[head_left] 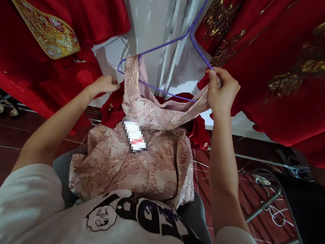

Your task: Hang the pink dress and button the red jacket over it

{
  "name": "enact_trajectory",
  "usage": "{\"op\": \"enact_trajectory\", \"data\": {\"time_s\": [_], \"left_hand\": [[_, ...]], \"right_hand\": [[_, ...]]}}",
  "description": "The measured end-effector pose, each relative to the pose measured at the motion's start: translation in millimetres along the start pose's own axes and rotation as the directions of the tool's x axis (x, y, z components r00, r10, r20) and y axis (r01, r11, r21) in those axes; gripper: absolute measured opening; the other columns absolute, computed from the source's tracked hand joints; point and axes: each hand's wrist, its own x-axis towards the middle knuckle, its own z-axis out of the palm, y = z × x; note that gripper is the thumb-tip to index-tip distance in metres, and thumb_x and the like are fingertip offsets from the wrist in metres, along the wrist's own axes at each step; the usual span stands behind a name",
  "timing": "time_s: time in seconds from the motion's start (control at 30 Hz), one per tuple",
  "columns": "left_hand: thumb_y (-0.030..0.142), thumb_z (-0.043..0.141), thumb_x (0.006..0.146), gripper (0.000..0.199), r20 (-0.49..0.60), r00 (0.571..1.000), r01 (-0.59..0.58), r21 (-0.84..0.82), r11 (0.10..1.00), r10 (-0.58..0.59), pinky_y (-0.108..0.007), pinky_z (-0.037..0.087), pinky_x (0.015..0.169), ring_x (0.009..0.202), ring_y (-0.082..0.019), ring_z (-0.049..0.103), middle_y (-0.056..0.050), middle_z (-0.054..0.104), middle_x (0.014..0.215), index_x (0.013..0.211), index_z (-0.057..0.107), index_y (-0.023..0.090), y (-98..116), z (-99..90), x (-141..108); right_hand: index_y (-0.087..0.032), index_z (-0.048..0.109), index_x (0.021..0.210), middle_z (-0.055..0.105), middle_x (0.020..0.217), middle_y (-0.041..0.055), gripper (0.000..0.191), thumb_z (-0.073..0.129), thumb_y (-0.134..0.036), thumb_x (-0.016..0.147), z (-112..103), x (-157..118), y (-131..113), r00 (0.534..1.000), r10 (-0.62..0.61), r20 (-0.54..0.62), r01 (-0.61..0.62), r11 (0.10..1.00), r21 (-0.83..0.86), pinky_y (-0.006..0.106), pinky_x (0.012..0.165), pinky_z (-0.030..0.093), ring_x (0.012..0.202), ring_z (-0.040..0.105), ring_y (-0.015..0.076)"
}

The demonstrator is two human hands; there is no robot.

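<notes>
A pink and gold floral dress point(142, 166) lies over my lap, its upper part raised on a purple hanger point(165, 44). One strap sits over the hanger's left arm. My right hand point(223, 88) pinches the other strap against the hanger's right end. To the left of the dress is my left hand point(107, 85), its fingers curled beside dark red fabric point(113, 106); whether they grip anything is too small to tell. A phone-like object point(135, 136), blurred out, rests on the dress front.
Red garments with gold embroidery hang at the left point(52, 31) and right point(288, 73). A black chair point(296, 207) with metal legs stands at the lower right, near white cables point(278, 215). Shoes point(5, 107) are at the far left.
</notes>
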Motion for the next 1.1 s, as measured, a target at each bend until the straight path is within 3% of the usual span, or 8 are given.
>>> {"op": "enact_trajectory", "data": {"time_s": [0.07,0.13,0.27,0.4,0.57,0.77,0.9,1.1], "left_hand": [[0.051,0.071,0.076,0.038,0.117,0.993,-0.024,0.013,1.0,0.022,-0.031,0.049,0.074,0.087,-0.026,0.069,-0.008,0.074,0.082,0.087,0.069,0.016,-10,22.3,-6],[0.052,0.079,0.067,0.052,0.116,0.993,-0.007,0.056,0.998,0.001,-0.034,0.052,0.079,0.097,-0.033,0.071,-0.012,0.076,0.095,0.102,0.07,0.015,-13,40.4,-14],[0.039,0.071,0.074,0.064,0.042,0.997,0.053,0.269,0.962,-0.067,-0.041,0.054,0.089,0.115,-0.043,0.068,-0.022,0.072,0.121,0.131,0.064,0.01,-13,54.5,-25],[0.03,0.058,0.088,0.035,0.008,0.996,0.09,0.192,0.977,-0.093,-0.037,0.051,0.09,0.112,-0.036,0.068,-0.014,0.074,0.112,0.115,0.073,0.014,-24,37.8,-20],[0.032,0.066,0.097,0.025,-0.212,0.946,0.177,-0.295,0.939,-0.245,-0.025,0.041,0.07,0.071,-0.011,0.045,0.004,0.052,0.067,0.08,0.06,0.015,-23,-9.5,-5],[0.011,0.063,0.097,0.047,-0.606,0.783,-0.127,-0.375,0.918,-0.139,-0.025,0.032,0.066,0.068,-0.009,0.026,0.003,0.03,0.066,0.063,0.031,0.018,54,-70.8,6],[0.011,0.059,0.099,0.044,-0.61,0.792,-0.25,-0.349,0.903,-0.017,-0.03,0.037,0.069,0.068,-0.012,0.031,0.001,0.036,0.066,0.065,0.034,0.022,114,-78.3,-1],[0.003,0.045,0.099,0.038,-0.635,0.769,-0.488,-0.515,0.705,0.069,-0.028,0.046,0.079,0.075,-0.013,0.047,-0.002,0.048,0.079,0.072,0.03,0.025,165,-76.6,-23]], "right_hand": [[-0.03,0.073,0.099,0.08,0.104,0.0065,0.048,0.044,-0.068,0.099,0,-1,-1,1.0,-0.02,-0.013,0.021,1.0,0.019,0.049,0.095,0.051,0.097,0.072,0.0289],[-0.03,0.074,0.098,0.08,0.1,0.0059,0.044,0.047,-0.064,0.099,0,-2,-2,0.999,-0.027,-0.035,0.028,1.0,0.014,0.046,0.095,0.052,0.094,0.073,0.0269],[-0.026,0.073,0.102,0.079,0.1,0.0078,0.045,0.045,-0.061,0.101,-2,-2,-2,1.0,-0.009,0.001,0.009,0.999,-0.032,0.044,0.094,0.055,0.103,0.073,0.0291],[-0.025,0.072,0.104,0.079,0.108,0.0088,0.04,0.045,-0.054,0.102,-2,-1,0,1.0,-0.006,0.028,0.007,0.999,-0.041,0.041,0.095,0.054,0.106,0.073,0.0287],[-0.027,0.072,0.103,0.079,0.11,0.006,0.03,0.048,-0.044,0.101,-2,-1,-5,0.999,-0.007,0.044,0.009,0.999,-0.033,0.039,0.094,0.053,0.102,0.072,0.0247],[-0.024,0.074,0.105,0.079,0.109,0.007,0.025,0.052,-0.037,0.101,-11,-11,-36,0.995,0.029,0.091,-0.023,0.997,-0.074,0.038,0.091,0.053,0.097,0.072,0.024],[-0.025,0.074,0.113,0.078,0.115,0.0088,0.027,0.051,-0.034,0.103,-14,-19,-58,0.994,0.064,0.09,-0.049,0.986,-0.158,0.042,0.097,0.053,0.106,0.072,0.0279],[-0.022,0.075,0.118,0.078,0.12,0.0097,0.028,0.053,-0.026,0.101,-10,-22,-71,0.986,0.091,0.139,-0.068,0.984,-0.164,0.042,0.101,0.053,0.113,0.072,0.0284]]}}
